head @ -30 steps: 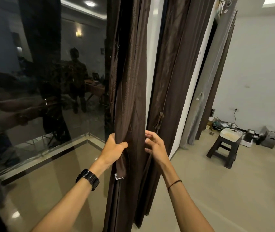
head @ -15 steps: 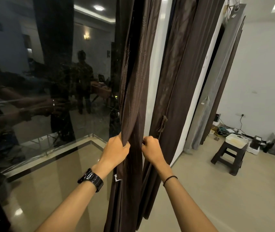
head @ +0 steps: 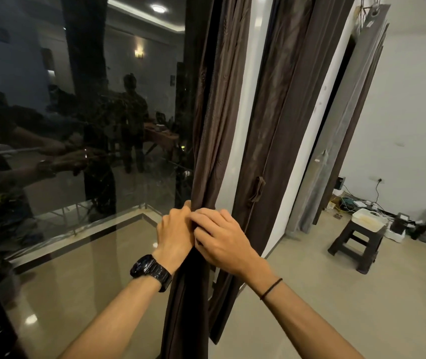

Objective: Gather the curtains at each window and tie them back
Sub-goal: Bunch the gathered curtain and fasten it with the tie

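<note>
A dark brown curtain (head: 214, 141) hangs gathered into a narrow bundle at the right edge of a big dark window (head: 77, 112). My left hand (head: 174, 233), with a black watch on the wrist, grips the bundle from the left. My right hand (head: 221, 239) presses on the bundle from the right, its fingers meeting the left hand's. Whether a tie band lies between the fingers is hidden. A second brown curtain (head: 282, 130) hangs just to the right, with a small fabric loop (head: 257, 189) on it.
A white wall strip (head: 243, 125) separates the two brown curtains. Grey curtains (head: 336, 141) hang further right. A dark stool (head: 357, 239) carrying a white tray stands on the beige floor, with cables and boxes (head: 414, 224) along the white wall.
My hands have come together on the curtain, squeezing the bundle narrower; the right hand now overlaps the left. The camera has tilted so the hands sit lower in view.
</note>
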Available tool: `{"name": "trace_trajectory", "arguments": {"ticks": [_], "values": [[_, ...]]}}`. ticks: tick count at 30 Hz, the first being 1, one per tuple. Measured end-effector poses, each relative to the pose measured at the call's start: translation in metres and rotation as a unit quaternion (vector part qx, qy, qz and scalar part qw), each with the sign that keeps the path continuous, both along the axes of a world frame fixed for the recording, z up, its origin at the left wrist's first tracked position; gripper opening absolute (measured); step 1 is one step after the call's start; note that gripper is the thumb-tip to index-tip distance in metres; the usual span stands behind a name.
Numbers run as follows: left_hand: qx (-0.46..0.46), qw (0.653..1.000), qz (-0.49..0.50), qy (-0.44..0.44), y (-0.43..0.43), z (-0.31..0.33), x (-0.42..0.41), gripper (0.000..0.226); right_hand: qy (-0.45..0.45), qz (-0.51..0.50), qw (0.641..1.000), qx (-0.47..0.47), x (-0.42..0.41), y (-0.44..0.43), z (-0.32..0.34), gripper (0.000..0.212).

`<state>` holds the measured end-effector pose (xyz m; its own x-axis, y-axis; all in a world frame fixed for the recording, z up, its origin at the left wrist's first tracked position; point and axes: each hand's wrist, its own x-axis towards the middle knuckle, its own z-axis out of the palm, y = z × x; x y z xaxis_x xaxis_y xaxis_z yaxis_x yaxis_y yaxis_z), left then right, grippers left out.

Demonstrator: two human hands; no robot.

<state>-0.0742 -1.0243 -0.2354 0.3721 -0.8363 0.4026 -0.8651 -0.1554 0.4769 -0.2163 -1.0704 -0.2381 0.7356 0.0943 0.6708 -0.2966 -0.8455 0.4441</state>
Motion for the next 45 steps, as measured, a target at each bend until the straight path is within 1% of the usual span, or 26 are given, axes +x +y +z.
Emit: {"name": "trace_trajectory", "arguments": {"ticks": [1,3,6,10,12,14,15,17,18,20,22,24,25,26,28,31,33,34,35,37,38,39,40,41,43,45], "values": [[-0.015,1.000,0.002,0.008,0.003,0.000,0.000,0.028,0.026,0.002,1.000,0.006,-0.001,-0.001,0.007,0.019],[-0.069,0.996,0.000,0.048,0.007,-0.002,-0.001,0.024,0.040,-0.022,0.996,0.071,0.000,-0.005,0.015,0.022],[-0.150,0.983,-0.022,0.104,0.016,-0.005,-0.007,0.030,-0.039,-0.041,0.974,0.221,0.005,-0.016,0.014,0.021],[-0.165,0.979,-0.099,0.063,0.022,-0.015,-0.001,0.017,-0.139,-0.004,0.932,0.335,0.008,-0.021,0.011,0.019],[-0.177,0.976,-0.114,0.049,0.025,-0.013,0.006,0.020,-0.174,0.007,0.908,0.380,0.009,-0.021,0.014,0.016],[-0.158,0.972,-0.158,0.066,0.029,-0.008,0.012,0.030,-0.198,0.009,0.876,0.439,0.009,-0.021,0.019,0.014],[-0.125,0.966,-0.200,0.104,0.031,-0.004,0.014,0.038,-0.203,0.010,0.857,0.473,0.009,-0.022,0.022,0.015],[-0.053,0.940,-0.282,0.186,0.034,0.002,0.016,0.054,-0.201,0.015,0.821,0.535,0.008,-0.024,0.028,0.021],[-0.042,0.934,-0.295,0.198,0.032,0.004,0.017,0.057,-0.197,0.022,0.802,0.563,0.008,-0.026,0.031,0.024],[-0.067,0.948,-0.269,0.160,0.027,0.007,0.018,0.049,-0.188,0.043,0.765,0.615,0.006,-0.026,0.035,0.027],[-0.136,0.961,-0.237,0.047,0.018,0.006,0.019,0.032,-0.182,0.058,0.728,0.658,0.004,-0.022,0.040,0.028],[-0.187,0.953,-0.220,-0.087,0.012,0.005,0.019,0.021,-0.190,0.078,0.688,0.696,0.002,-0.017,0.043,0.027],[-0.194,0.950,-0.207,-0.128,0.009,0.004,0.018,0.019,-0.199,0.093,0.667,0.712,0.001,-0.016,0.044,0.027],[-0.187,0.951,-0.202,-0.141,0.006,0.003,0.015,0.017,-0.207,0.109,0.645,0.727,0.000,-0.015,0.044,0.025],[-0.180,0.953,-0.208,-0.125,0.002,0.002,0.011,0.013,-0.222,0.131,0.611,0.749,-0.002,-0.016,0.042,0.021],[-0.152,0.962,-0.201,-0.103,-0.004,-0.002,0.002,0.015,-0.256,0.124,0.581,0.762,-0.006,-0.022,0.039,0.021],[-0.119,0.978,-0.161,-0.054,-0.008,-0.002,-0.001,0.017,-0.265,0.132,0.566,0.769,-0.009,-0.025,0.039,0.021],[-0.115,0.983,-0.144,-0.017,-0.009,-0.001,-0.002,0.019,-0.264,0.140,0.565,0.769,-0.011,-0.025,0.039,0.023],[-0.120,0.983,-0.136,0.018,-0.010,-0.002,-0.003,0.027,-0.260,0.144,0.572,0.764,-0.012,-0.026,0.039,0.025],[-0.138,0.978,-0.150,0.046,-0.012,-0.003,-0.006,0.035,-0.238,0.135,0.612,0.742,-0.014,-0.025,0.038,0.024],[-0.145,0.976,-0.159,0.046,-0.013,-0.004,-0.008,0.035,-0.224,0.130,0.634,0.728,-0.014,-0.023,0.038,0.022],[-0.155,0.974,-0.161,0.045,-0.014,-0.005,-0.011,0.035,-0.212,0.132,0.647,0.720,-0.014,-0.022,0.038,0.023],[-0.167,0.972,-0.156,0.049,-0.016,-0.008,-0.013,0.032,-0.204,0.136,0.648,0.721,-0.013,-0.020,0.039,0.024],[-0.184,0.971,-0.143,0.063,-0.018,-0.012,-0.015,0.024,-0.197,0.137,0.647,0.723,-0.013,-0.019,0.039,0.025],[-0.204,0.965,-0.120,0.117,-0.020,-0.016,-0.017,0.007,-0.174,0.125,0.677,0.705,-0.014,-0.019,0.039,0.019],[-0.211,0.955,-0.107,0.178,-0.023,-0.019,-0.017,0.020,-0.160,0.103,0.719,0.668,-0.019,-0.022,0.037,0.005]]}}
